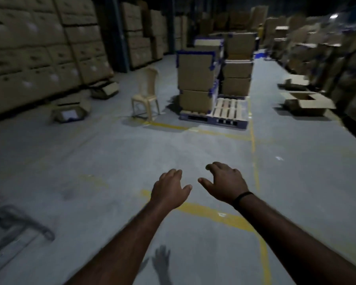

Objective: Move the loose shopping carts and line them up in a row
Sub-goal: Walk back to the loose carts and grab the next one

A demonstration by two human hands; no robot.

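Warehouse floor (111, 161) — left hand (170, 189), right hand (224, 182) loosely curled — cart (12, 225) apart.

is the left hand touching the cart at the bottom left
Apart. The head view shows the left hand held out over bare floor, well clear of the cart at the frame's lower left.

Shopping cart (35, 226) blurred, cut off by left edge. Stacked boxes (308, 52) at right smeared; labels unreadable.

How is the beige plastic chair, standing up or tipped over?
Upright: the beige plastic chair stands on its legs on the grey concrete floor, backrest pointing up.
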